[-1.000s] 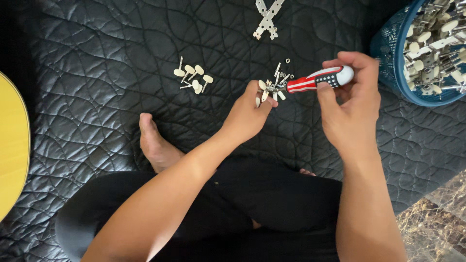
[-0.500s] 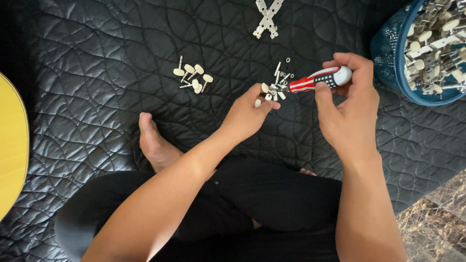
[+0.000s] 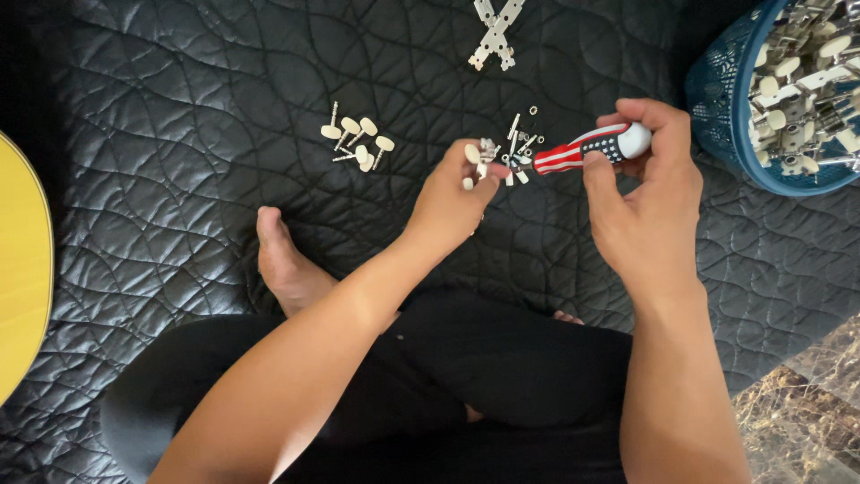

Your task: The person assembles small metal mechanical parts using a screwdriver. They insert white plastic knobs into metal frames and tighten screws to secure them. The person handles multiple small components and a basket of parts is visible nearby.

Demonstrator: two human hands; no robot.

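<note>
**Q:** Hands first — what does each one hold?

**R:** Left hand (image 3: 452, 199) is pinched shut on a small tuning peg assembly (image 3: 479, 161), metal with cream knobs, held up off the black quilted mat (image 3: 179, 179). Right hand (image 3: 640, 202) is wrapped closed round a screwdriver (image 3: 587, 150) with a red-and-white striped handle and a white cap.

**Q:** Which way does the screwdriver lie?

**R:** Its long axis runs nearly level between the hands, tilted a little: the cap sits high by the right fingers, and the tip points toward the left hand, meeting the peg assembly.

**Q:** What step does this look like?

**R:** Judging by the pose, a screw on the assembly is being turned — whether in or out, I cannot tell. Any further turning would call for a steady left pinch and the tip kept seated in the screw.

**Q:** What lies around?

**R:** Beyond the hands, loose small parts (image 3: 524, 143) on the mat; farther past the left hand, a cluster of cream-knobbed pegs (image 3: 356, 142). Just beyond the right hand, a blue basket (image 3: 717, 99) full of similar hardware.
</note>
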